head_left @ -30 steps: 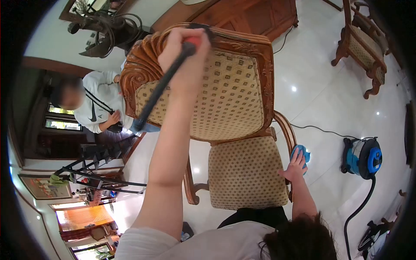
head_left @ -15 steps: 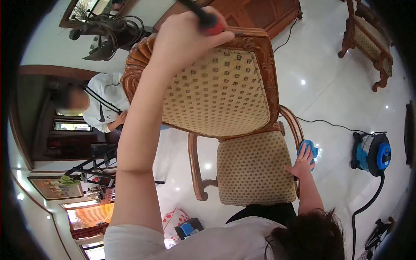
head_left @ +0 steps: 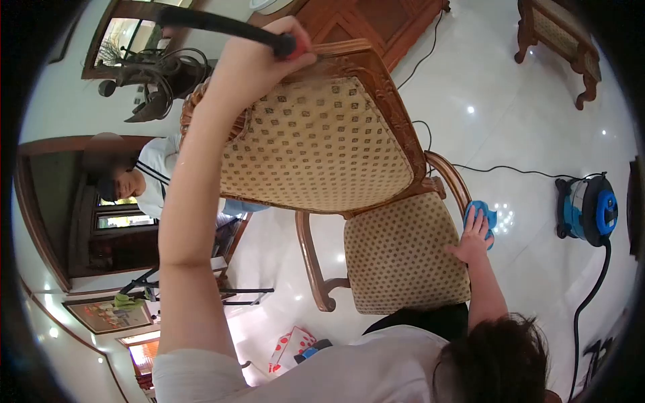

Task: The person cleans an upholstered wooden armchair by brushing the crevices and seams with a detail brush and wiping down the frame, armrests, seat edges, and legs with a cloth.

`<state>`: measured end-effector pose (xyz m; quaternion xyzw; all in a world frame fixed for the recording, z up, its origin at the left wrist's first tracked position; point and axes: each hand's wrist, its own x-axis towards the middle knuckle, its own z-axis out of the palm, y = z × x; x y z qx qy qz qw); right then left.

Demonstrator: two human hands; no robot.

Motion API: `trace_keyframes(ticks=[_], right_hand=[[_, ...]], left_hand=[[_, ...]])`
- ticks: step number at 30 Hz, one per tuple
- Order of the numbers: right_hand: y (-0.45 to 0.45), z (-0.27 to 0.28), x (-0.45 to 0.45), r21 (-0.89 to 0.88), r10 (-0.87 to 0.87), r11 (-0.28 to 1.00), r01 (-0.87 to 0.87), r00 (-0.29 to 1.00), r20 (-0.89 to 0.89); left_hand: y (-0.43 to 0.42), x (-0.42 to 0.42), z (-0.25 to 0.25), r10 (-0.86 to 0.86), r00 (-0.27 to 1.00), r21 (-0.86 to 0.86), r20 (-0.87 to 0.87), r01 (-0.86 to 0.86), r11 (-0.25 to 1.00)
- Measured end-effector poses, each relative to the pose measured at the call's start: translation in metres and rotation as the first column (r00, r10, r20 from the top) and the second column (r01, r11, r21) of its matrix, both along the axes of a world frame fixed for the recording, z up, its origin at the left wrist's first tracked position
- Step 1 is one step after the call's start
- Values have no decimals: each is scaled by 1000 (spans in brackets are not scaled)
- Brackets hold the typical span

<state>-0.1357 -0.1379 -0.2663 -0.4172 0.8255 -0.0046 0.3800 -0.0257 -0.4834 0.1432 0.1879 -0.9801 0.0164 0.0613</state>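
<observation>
My left hand is wrapped around a long black handle with a red part at the grip, held over the top rail of a carved wooden armchair. What the red end touches is hidden behind the hand. The chair's padded back and seat have beige fabric with small dark diamonds. On the right armrest, my right hand holds a bunched blue cloth under its fingers, the thumb apart toward the seat.
A blue and black vacuum cleaner stands on the shiny tiles to the right, with a black hose and a power cord. Another carved chair is at upper right. A person is at the left, near a dark metal sculpture.
My left hand has moved left along the chair's top rail, and more of the black handle shows. The view has shifted and turned slightly. My right hand stays with the cloth on the armrest.
</observation>
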Motion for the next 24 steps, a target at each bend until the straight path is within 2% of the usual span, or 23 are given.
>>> trace_keyframes(ticks=[2, 3, 4, 6, 7, 8, 10, 11, 12, 13, 14, 16, 17, 18, 19, 20, 21, 22, 23, 24], right_hand=[[-1, 0, 1, 25, 1, 1000, -1, 1000, 14], [-5, 2, -2, 45, -9, 999, 8, 1000, 24], [-8, 4, -4, 36, -12, 999, 11, 1000, 16], [-5, 10, -2, 36, -9, 999, 9, 1000, 12], [-6, 19, -2, 27, -7, 1000, 7, 1000, 12], [-4, 12, -1, 20, -7, 1000, 7, 1000, 4], [-3, 0, -1, -58, -128, 990, 130, 991, 47], [-2, 3, -7, -157, -199, 966, 206, 978, 57], [10, -34, -28, -511, -215, 806, 298, 952, 216], [0, -22, -40, -420, -387, 782, 461, 887, 252], [-3, -10, -44, -310, -554, 722, 619, 785, 278], [-60, 41, -31, -579, -435, 428, 694, 720, 541], [-101, 104, -18, -658, -258, 379, 650, 757, 600], [-140, 172, 3, -675, -64, 307, 671, 722, 689], [-169, 247, 23, -746, 94, 278, 606, 755, 649], [-208, 274, 34, -970, 141, 14, 244, 959, 244], [-250, 309, 46, -944, 86, -321, -69, 991, -102], [-286, 327, 56, -897, 68, -384, -217, 963, -262], [-302, 329, 67, -880, -36, -314, -358, 930, -365], [-306, 320, 66, -874, -46, -319, -366, 927, -371]], left_hand=[[16, -17, -16, 22, 1000, -69, -10, -23, 997], [18, -25, -24, -80, 997, -201, -17, 75, 977], [18, -23, -23, -48, 998, -167, -31, 42, 985], [20, -3, -7, 127, 990, -92, -54, -131, 987], [15, 13, -1, 114, 986, -95, -121, -126, 987], [13, 30, 3, 230, 960, -48, -158, -240, 970], [38, 57, 12, 324, 868, 18, -375, -343, 939], [40, 83, 9, 287, 839, 39, -462, -304, 952], [39, 110, -1, 244, 797, 51, -553, -260, 964], [58, 128, -11, 409, 672, 294, -618, -285, 912], [83, 148, -25, 572, 543, 528, -615, -255, 810], [108, 194, -61, 674, 458, 661, -579, -220, 717], [119, 210, -80, 722, 402, 708, -563, -216, 672], [130, 225, -96, 770, 342, 755, -538, -211, 621], [138, 238, -109, 809, 309, 785, -500, -234, 574], [147, 248, -117, 844, 276, 812, -459, -254, 525], [155, 258, -122, 856, 280, 819, -435, -273, 505], [164, 264, -125, 855, 273, 821, -441, -261, 507], [171, 269, -127, 874, 258, 826, -411, -300, 477], [175, 277, -128, 889, 247, 825, -385, -339, 451]])
